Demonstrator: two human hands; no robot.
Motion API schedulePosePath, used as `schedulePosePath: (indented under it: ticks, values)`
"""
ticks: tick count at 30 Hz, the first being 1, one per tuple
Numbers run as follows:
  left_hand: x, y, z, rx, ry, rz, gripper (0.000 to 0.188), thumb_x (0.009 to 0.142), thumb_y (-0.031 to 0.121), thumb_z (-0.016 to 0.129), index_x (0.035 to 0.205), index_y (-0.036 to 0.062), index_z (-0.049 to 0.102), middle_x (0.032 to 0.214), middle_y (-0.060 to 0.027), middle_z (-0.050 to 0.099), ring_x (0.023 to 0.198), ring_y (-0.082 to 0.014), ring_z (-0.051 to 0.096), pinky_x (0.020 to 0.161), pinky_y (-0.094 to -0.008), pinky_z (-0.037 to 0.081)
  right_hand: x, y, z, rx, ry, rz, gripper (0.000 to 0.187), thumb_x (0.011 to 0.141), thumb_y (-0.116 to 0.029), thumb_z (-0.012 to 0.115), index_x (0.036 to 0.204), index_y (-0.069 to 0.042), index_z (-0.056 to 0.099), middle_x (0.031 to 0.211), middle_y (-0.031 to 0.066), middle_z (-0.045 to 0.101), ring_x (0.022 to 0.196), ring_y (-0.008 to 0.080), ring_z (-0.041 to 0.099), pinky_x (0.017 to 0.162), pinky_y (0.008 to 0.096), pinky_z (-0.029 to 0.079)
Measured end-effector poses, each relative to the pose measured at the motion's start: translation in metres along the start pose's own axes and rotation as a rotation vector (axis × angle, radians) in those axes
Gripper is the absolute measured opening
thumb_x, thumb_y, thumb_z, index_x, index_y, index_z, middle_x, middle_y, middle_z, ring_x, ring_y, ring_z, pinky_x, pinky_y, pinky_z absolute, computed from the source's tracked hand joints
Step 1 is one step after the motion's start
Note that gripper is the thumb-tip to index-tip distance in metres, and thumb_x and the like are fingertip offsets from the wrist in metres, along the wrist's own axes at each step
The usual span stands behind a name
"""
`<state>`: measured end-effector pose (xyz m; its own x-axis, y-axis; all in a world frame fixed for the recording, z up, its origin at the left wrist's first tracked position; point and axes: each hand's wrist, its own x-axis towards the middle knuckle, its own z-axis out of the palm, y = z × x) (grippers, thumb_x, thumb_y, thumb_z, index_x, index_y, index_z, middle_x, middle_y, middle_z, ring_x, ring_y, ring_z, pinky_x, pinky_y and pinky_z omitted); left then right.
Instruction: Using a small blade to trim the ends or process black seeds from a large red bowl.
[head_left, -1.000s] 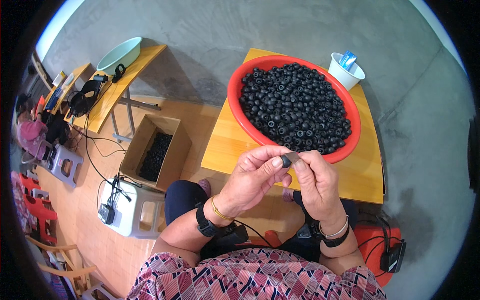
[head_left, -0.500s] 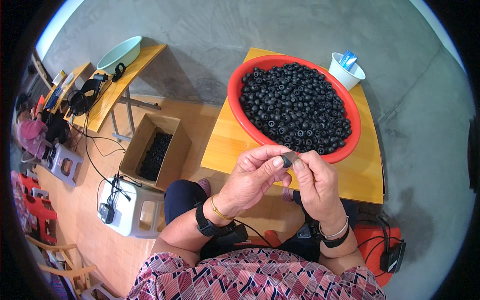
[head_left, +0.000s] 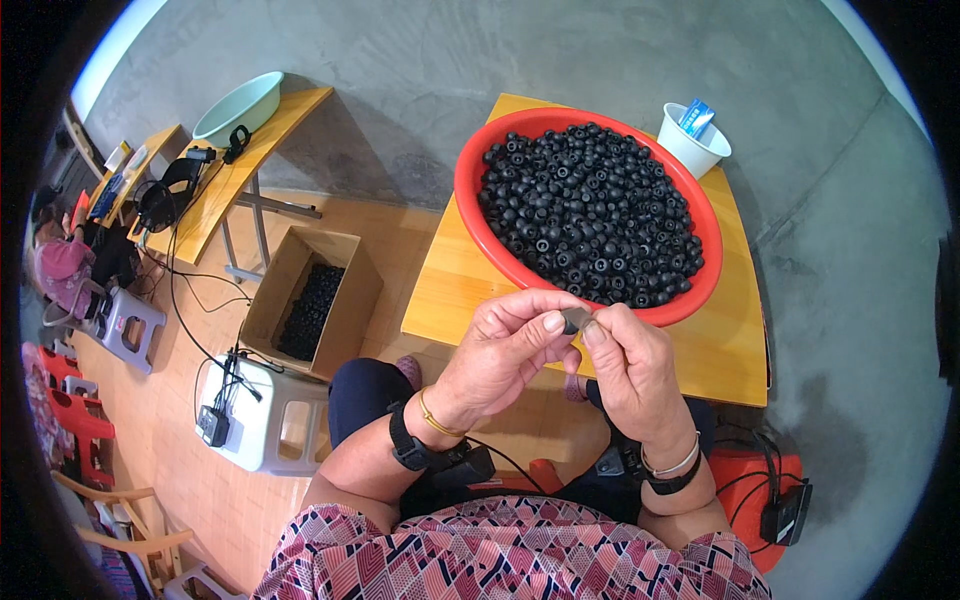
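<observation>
Just in front of the red basin, my two hands meet at their fingertips. My left hand pinches a small black rounded piece between thumb and fingers. A thin flat grey blade is pinched in my right hand, its edge against the black piece. Fingers partly hide both things. Heaped in the basin are many black rounded pieces with holes, much like the one held.
The basin stands on a yellow wooden table. Behind it on the right is a white cup with a blue packet. A cardboard box of black pieces sits left, by a white stool. Another person sits far left.
The blade and the black piece have turned slightly between my fingertips. Both hands stay in nearly the same place.
</observation>
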<state>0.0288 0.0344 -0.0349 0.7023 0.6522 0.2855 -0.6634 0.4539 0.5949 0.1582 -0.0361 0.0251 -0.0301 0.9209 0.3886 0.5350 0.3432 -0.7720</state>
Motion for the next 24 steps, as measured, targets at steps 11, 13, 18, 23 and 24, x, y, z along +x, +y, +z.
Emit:
schedulePosePath:
  ticks: [11,13,18,23,24]
  values:
    - [-0.002,0.006,-0.003,0.009,-0.028,-0.026,0.023,0.087,0.011,0.049,0.105,-0.0006,0.053,0.095,-0.0091,0.059,0.079,-0.0152,0.058,0.065,-0.0262,0.048,-0.002,0.005,0.002,0.010,-0.120,0.015,0.009,0.085,-0.006,0.048,0.081,0.001,0.050,0.067,0.0100,0.054,0.060,0.0192,0.057,0.054,0.0281,0.045]
    - [-0.001,0.009,0.001,0.002,-0.034,-0.051,0.023,0.086,0.012,0.049,0.105,-0.0006,0.053,0.094,-0.0090,0.059,0.078,-0.0150,0.058,0.064,-0.0253,0.049,-0.003,0.002,-0.001,-0.045,-0.158,-0.015,0.007,0.084,-0.006,0.050,0.082,0.000,0.051,0.068,0.0103,0.055,0.061,0.0206,0.058,0.055,0.0289,0.045]
    - [-0.001,0.006,0.009,0.103,0.036,-0.071,0.023,0.086,0.011,0.051,0.105,-0.0015,0.053,0.089,-0.0088,0.058,0.072,-0.0156,0.057,0.062,-0.0275,0.049,-0.004,0.002,-0.008,-0.023,0.136,-0.207,0.023,0.077,-0.006,0.058,0.099,-0.004,0.052,0.082,0.0125,0.057,0.069,0.0282,0.057,0.062,0.0329,0.047]
    - [-0.005,0.001,0.012,0.067,-0.006,-0.126,0.023,0.085,0.010,0.051,0.105,-0.0019,0.054,0.095,-0.0109,0.058,0.075,-0.0164,0.057,0.063,-0.0281,0.047,-0.014,-0.003,-0.020,-0.311,0.046,-0.242,0.031,0.073,-0.007,0.059,0.102,-0.005,0.049,0.084,0.0127,0.055,0.072,0.0303,0.056,0.062,0.0356,0.047]
    - [-0.003,-0.003,0.015,0.064,-0.039,-0.147,0.023,0.085,0.010,0.051,0.105,-0.0019,0.054,0.095,-0.0109,0.058,0.075,-0.0164,0.057,0.063,-0.0281,0.047,-0.018,-0.003,-0.022,-0.274,0.076,-0.218,0.029,0.073,-0.005,0.060,0.100,-0.005,0.052,0.082,0.0120,0.057,0.070,0.0279,0.057,0.060,0.0341,0.047]
